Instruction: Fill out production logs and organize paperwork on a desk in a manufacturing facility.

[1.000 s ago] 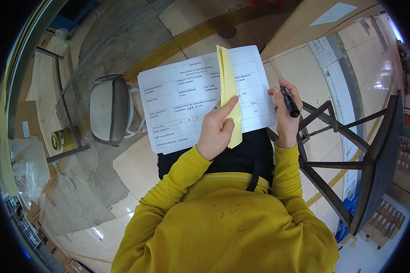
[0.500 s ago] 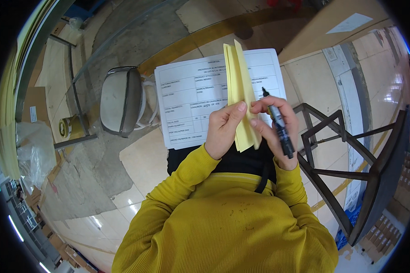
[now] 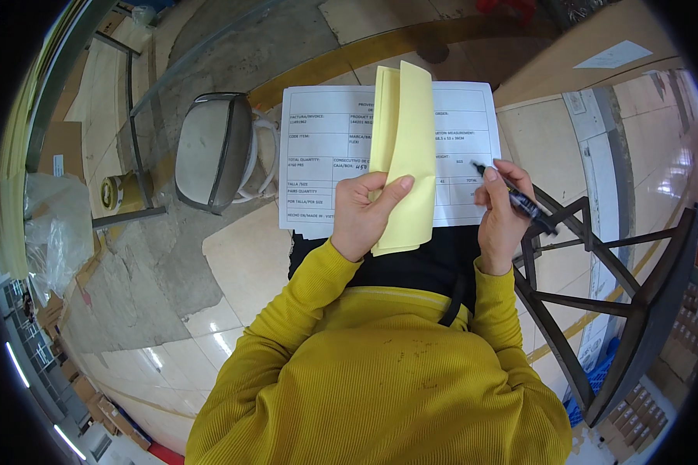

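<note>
My left hand (image 3: 367,211) is closed on a small bundle of folded yellow paper sheets (image 3: 412,139), its thumb pressed on the front sheet. The yellow sheets stand lengthwise over a stack of white printed forms (image 3: 310,190), which lies across my lap and is partly covered by them. To the right, my right hand (image 3: 506,213) grips a black marker pen (image 3: 529,208) between thumb and fingers. The marker's dark tip points up and left over the right part of the forms, and my right hand is apart from the yellow paper.
A grey padded stool seat (image 3: 213,151) stands at left, beside a metal frame and a roll of tape (image 3: 115,194). Clear plastic wrap (image 3: 58,232) hangs at far left. On the right are a dark metal-framed stand (image 3: 636,310) and a large cardboard box (image 3: 574,54).
My right hand has left the yellow paper and moved right with the marker, which has tilted flatter. The yellow sheets have turned to show more of their front face.
</note>
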`<control>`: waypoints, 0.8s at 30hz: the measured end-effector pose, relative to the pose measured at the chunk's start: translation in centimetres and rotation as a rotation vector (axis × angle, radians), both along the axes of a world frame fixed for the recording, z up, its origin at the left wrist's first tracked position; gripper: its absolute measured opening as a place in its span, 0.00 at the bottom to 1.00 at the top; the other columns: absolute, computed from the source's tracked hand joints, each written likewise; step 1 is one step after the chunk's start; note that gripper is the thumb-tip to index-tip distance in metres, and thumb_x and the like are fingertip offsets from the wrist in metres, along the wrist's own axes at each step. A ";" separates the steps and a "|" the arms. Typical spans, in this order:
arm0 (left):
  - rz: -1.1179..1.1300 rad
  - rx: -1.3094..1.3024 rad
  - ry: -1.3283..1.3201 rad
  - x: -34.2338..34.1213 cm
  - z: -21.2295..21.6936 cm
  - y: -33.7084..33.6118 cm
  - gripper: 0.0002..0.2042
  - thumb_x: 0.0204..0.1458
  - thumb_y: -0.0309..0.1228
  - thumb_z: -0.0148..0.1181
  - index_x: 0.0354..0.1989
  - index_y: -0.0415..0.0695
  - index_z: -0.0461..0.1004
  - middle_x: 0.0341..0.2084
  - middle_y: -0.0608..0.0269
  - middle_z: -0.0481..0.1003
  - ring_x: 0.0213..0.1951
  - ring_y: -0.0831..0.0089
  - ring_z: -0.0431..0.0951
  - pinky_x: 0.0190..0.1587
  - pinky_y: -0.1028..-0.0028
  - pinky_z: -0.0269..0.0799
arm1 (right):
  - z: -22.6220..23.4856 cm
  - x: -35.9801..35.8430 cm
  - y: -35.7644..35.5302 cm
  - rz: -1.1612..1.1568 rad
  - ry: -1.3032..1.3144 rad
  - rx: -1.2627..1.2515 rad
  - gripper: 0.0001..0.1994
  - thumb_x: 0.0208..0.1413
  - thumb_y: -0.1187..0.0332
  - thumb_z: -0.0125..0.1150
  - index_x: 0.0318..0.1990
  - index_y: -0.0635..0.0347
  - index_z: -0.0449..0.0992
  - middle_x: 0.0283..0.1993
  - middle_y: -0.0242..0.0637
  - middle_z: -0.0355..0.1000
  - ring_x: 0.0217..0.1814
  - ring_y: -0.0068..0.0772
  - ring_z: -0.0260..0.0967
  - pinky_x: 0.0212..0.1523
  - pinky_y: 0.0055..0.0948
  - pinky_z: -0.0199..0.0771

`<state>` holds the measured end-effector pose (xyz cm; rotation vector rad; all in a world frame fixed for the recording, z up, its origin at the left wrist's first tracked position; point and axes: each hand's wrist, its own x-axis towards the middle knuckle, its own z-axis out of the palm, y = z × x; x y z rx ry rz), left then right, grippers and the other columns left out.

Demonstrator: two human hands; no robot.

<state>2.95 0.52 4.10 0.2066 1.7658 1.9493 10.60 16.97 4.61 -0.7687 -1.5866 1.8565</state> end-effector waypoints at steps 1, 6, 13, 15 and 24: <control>-0.026 -0.003 -0.022 0.1 0.3 0.1 0.12 0.51 0.32 0.59 0.29 0.33 0.76 0.16 0.70 0.72 0.20 0.87 0.67 0.22 0.84 0.63 | 0.1 -0.3 -0.6 -0.014 0.005 0.093 0.11 0.53 0.68 0.59 0.41 0.64 0.71 0.30 0.34 0.70 0.25 0.19 0.65 0.28 0.17 0.66; -0.159 0.090 -0.110 0.3 0.8 0.6 0.14 0.49 0.34 0.62 0.34 0.32 0.75 0.21 0.66 0.75 0.24 0.86 0.70 0.27 0.83 0.67 | 0.1 -1.1 -2.5 0.167 0.183 -0.036 0.15 0.56 0.69 0.54 0.48 0.67 0.66 0.39 0.45 0.70 0.41 0.34 0.71 0.43 0.30 0.73; -0.239 0.112 -0.032 0.3 1.1 0.8 0.22 0.45 0.30 0.65 0.46 0.31 0.70 0.39 0.58 0.74 0.39 0.79 0.73 0.42 0.79 0.70 | 1.1 -0.8 -2.7 0.176 0.090 0.059 0.14 0.55 0.70 0.55 0.48 0.66 0.67 0.41 0.44 0.71 0.44 0.33 0.70 0.47 0.30 0.71; -0.255 0.079 -0.021 0.2 1.5 1.0 0.23 0.44 0.29 0.66 0.47 0.31 0.69 0.40 0.57 0.74 0.40 0.79 0.72 0.43 0.79 0.69 | 1.1 -0.7 -2.8 0.193 0.068 0.198 0.15 0.53 0.72 0.57 0.48 0.66 0.67 0.41 0.43 0.71 0.45 0.32 0.70 0.47 0.29 0.71; -0.141 0.191 0.051 0.7 0.1 0.9 0.20 0.45 0.30 0.63 0.44 0.29 0.71 0.32 0.58 0.76 0.31 0.79 0.75 0.35 0.80 0.71 | 0.1 -0.5 -2.6 0.249 0.080 0.177 0.16 0.53 0.69 0.58 0.48 0.66 0.68 0.43 0.41 0.70 0.44 0.28 0.69 0.44 0.25 0.70</control>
